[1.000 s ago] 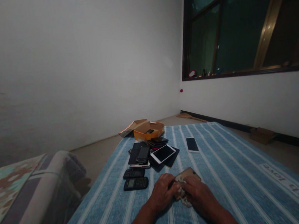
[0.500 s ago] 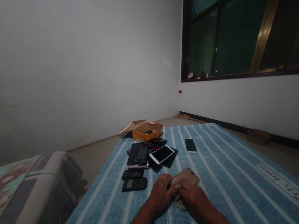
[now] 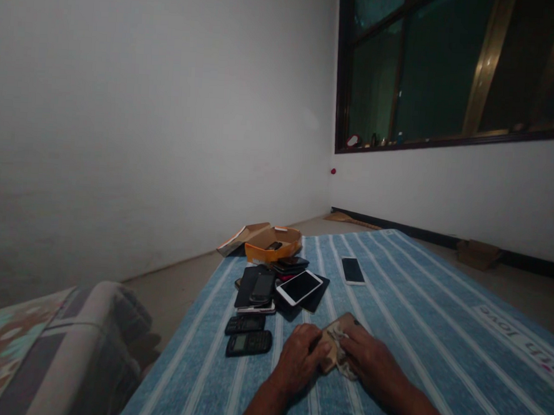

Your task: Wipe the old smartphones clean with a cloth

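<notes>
A blue striped cover (image 3: 405, 328) is spread beneath the left hand (image 3: 298, 357) and the right hand (image 3: 366, 356). Between them a gold phone (image 3: 330, 337) is gripped by the left, a crumpled rag (image 3: 345, 367) clutched against it by the right.

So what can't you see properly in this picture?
All in the head view:
Gold phone: top partly covered by the cloth and right grip; underside faces away.
Dark thing in the orange box: too small and dim to identify.
Pile beneath the slanted white phone: partly hidden by it.
Lettering: blurred; right edge cuts it off.
</notes>
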`<state>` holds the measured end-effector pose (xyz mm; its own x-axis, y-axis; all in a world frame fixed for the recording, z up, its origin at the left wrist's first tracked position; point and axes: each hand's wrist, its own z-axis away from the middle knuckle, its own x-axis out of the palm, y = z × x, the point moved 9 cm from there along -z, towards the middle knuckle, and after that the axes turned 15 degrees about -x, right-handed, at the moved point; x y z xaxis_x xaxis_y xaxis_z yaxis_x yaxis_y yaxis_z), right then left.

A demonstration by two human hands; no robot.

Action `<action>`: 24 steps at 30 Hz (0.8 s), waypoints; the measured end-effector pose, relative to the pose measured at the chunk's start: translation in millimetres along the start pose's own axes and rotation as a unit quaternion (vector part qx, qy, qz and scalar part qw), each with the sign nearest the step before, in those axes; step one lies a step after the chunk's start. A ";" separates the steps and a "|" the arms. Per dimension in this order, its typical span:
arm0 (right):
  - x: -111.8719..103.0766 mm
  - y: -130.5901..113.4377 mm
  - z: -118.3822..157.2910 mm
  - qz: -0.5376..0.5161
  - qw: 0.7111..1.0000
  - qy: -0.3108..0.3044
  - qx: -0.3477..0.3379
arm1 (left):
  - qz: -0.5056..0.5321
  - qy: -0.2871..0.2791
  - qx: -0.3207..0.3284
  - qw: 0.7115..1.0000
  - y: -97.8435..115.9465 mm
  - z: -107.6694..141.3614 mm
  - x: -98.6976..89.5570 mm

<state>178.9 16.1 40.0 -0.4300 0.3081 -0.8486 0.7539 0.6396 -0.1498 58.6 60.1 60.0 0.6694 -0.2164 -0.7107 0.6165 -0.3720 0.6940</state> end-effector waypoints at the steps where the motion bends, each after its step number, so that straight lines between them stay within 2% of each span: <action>1: 2.9 -4.9 -2.2 0.005 1.000 -0.003 -0.009 | 0.003 0.001 0.003 1.000 -0.5 0.0 0.2; 4: 6.6 -5.9 -2.8 0.004 1.000 -0.014 -0.018 | 0.008 0.003 0.006 1.000 -3.1 0.1 1.3; 11: -10.4 30.8 13.7 -0.038 0.998 -0.004 0.050 | 0.000 0.004 0.013 1.000 -2.5 0.6 0.9; 13: -9.5 25.3 11.7 -0.032 0.999 0.001 0.042 | 0.001 0.006 0.013 1.000 -2.1 0.4 0.4; 19: 10.7 -15.4 -4.6 -0.008 0.999 -0.007 -0.043 | -0.002 -0.003 -0.001 1.000 -5.5 -0.9 4.6; 21: 12.7 -16.0 -4.9 -0.018 0.999 -0.016 -0.048 | -0.002 -0.004 -0.002 1.000 -6.3 -0.8 5.3; 24: 5.9 2.1 1.8 -0.042 0.999 -0.024 -0.015 | -0.003 -0.004 -0.001 1.000 -6.4 -0.3 5.2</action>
<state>178.8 18.0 33.7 -0.4665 0.2190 -0.8569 0.7005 0.6830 -0.2068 58.2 61.7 51.9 0.6632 -0.2212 -0.7150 0.6204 -0.3720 0.6905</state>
